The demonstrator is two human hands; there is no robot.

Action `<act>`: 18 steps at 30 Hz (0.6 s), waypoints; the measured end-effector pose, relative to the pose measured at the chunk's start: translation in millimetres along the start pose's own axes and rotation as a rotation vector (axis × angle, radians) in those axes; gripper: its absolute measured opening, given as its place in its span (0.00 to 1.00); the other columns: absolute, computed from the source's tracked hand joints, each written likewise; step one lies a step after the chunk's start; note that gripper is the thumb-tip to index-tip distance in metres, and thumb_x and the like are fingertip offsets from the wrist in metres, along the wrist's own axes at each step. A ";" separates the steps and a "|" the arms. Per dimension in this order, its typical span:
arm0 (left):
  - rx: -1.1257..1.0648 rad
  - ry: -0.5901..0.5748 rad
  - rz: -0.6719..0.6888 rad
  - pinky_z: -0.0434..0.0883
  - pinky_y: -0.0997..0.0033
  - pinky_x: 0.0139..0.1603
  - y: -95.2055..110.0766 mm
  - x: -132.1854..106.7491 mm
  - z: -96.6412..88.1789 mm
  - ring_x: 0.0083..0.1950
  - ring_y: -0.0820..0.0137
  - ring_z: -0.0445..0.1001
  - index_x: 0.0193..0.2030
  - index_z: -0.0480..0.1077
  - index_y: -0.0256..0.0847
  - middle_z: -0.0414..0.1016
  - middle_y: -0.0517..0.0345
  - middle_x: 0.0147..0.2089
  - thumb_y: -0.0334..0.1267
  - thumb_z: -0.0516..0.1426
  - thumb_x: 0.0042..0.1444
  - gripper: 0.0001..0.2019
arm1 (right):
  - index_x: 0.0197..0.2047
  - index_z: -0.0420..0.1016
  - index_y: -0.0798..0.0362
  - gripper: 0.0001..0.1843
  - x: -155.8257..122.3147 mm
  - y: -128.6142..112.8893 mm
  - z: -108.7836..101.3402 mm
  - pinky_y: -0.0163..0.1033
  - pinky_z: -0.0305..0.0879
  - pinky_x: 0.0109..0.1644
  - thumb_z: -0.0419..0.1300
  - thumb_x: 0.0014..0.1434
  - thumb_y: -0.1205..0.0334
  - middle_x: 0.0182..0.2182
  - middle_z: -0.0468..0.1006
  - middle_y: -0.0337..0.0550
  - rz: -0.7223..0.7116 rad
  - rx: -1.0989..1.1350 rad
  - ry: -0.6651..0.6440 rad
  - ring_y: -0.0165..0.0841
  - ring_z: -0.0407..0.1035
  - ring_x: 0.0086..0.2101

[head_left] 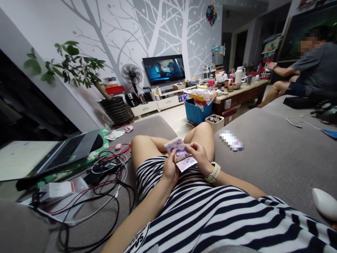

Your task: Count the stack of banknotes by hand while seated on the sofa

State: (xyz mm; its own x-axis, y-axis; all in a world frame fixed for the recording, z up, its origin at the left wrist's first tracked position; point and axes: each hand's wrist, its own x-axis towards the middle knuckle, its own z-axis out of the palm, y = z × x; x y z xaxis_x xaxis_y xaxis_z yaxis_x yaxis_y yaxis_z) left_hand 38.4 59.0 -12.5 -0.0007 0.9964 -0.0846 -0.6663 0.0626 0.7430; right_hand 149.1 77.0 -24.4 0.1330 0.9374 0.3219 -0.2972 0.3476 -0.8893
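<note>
Purple banknotes are held between my two hands, above my lap. My left hand grips the stack from the left, its thumb lying over the front of the notes. With thumb and fingers pinched, my right hand holds the upper right edge of a note. One banknote slants down below the others and shows a figure 5. A pale watch is around my right wrist. The fingers behind the notes are hidden.
On the sofa, tangled cables and a laptop lie at left. A blurred-out item and a white mouse-like object lie at right. Ahead stand a blue bin and a cluttered table. Another person sits at far right.
</note>
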 end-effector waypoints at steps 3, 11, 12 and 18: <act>-0.029 0.018 -0.005 0.74 0.59 0.47 3.0 -1.0 3.0 0.42 0.60 0.79 0.44 0.73 0.31 0.80 0.46 0.38 0.37 0.53 0.58 0.13 | 0.26 0.67 0.54 0.17 -3.2 -4.4 0.8 0.33 0.57 0.28 0.62 0.51 0.48 0.21 0.66 0.34 -0.047 -0.011 -0.027 0.26 0.59 0.24; 0.020 0.094 -0.026 0.75 0.65 0.34 9.1 -8.4 6.3 0.27 0.66 0.76 0.46 0.74 0.30 0.78 0.50 0.30 0.36 0.49 0.60 0.16 | 0.30 0.71 0.55 0.17 -10.8 -11.4 3.7 0.33 0.61 0.29 0.62 0.52 0.48 0.23 0.70 0.36 -0.067 0.046 -0.127 0.27 0.62 0.25; 0.022 0.092 -0.027 0.75 0.66 0.33 9.4 -9.1 6.6 0.26 0.66 0.75 0.46 0.74 0.30 0.78 0.50 0.30 0.36 0.50 0.60 0.15 | 0.31 0.71 0.55 0.16 -10.8 -11.5 3.7 0.33 0.61 0.30 0.63 0.52 0.49 0.24 0.70 0.36 -0.066 0.050 -0.134 0.28 0.63 0.25; 0.048 0.107 -0.012 0.75 0.66 0.35 8.8 -9.1 6.8 0.25 0.68 0.75 0.44 0.74 0.30 0.77 0.52 0.28 0.34 0.49 0.59 0.15 | 0.31 0.72 0.55 0.15 -10.9 -11.6 3.4 0.34 0.62 0.31 0.62 0.53 0.50 0.25 0.71 0.37 -0.076 0.044 -0.132 0.28 0.64 0.26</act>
State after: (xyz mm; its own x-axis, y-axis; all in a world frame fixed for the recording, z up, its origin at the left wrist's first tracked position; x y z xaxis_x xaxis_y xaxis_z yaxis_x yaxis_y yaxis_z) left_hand 37.6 50.9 -0.6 -0.0738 0.9840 -0.1621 -0.6304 0.0799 0.7722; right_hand 148.0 62.9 -16.5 0.0322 0.9022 0.4301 -0.3322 0.4156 -0.8467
